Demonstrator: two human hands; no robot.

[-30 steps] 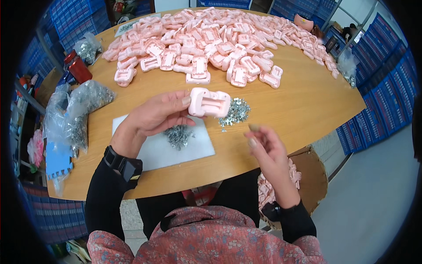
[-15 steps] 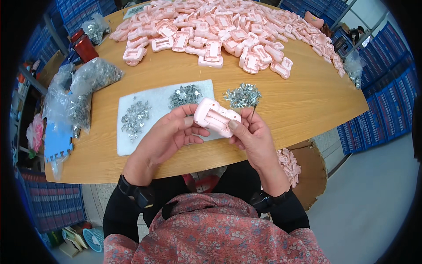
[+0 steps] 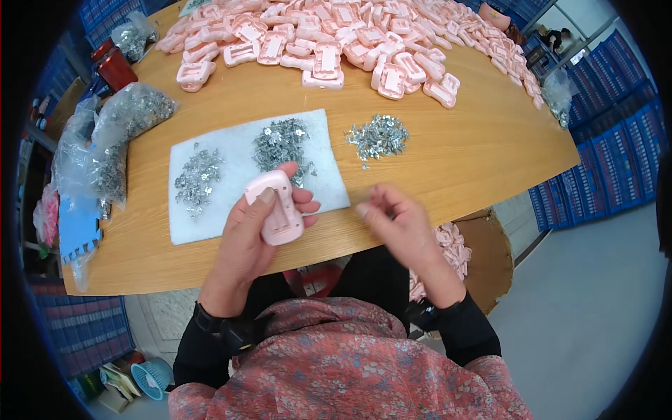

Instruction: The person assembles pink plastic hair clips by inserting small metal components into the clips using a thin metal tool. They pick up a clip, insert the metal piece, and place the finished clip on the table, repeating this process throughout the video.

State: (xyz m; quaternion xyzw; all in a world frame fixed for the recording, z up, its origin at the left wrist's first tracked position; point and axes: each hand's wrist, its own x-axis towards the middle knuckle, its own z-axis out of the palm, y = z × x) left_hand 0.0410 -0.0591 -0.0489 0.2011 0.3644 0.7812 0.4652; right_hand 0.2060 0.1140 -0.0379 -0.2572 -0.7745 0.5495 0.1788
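My left hand [image 3: 245, 234] is closed around a pink plastic housing [image 3: 283, 222], its thumb pressed into the long recess that faces up. This housing is held over the near edge of a white foam sheet [image 3: 241, 225]. On the sheet lie two heaps of small metal pieces, a looser left heap [image 3: 199, 178] and a denser right heap [image 3: 280, 143]. To the right of the housing and apart from it, my right hand [image 3: 400, 220] hovers over the table's near edge with curled fingers. Its fingertips are blurred, so whether anything small is between them cannot be made out.
Another metal-piece heap [image 3: 378, 136] lies on the bare wooden table [image 3: 476, 154]. A large pile of pink housings [image 3: 327, 59] covers the far side. Clear bags of metal parts [image 3: 112, 157] and a red jar [image 3: 114, 66] stand left. Below right, a cardboard box [image 3: 483, 269] holds pink parts.
My left hand has moved left and nearer with the housing, now turned more upright. The right hand has let go of the housing and drawn away from it. The view has shifted slightly.
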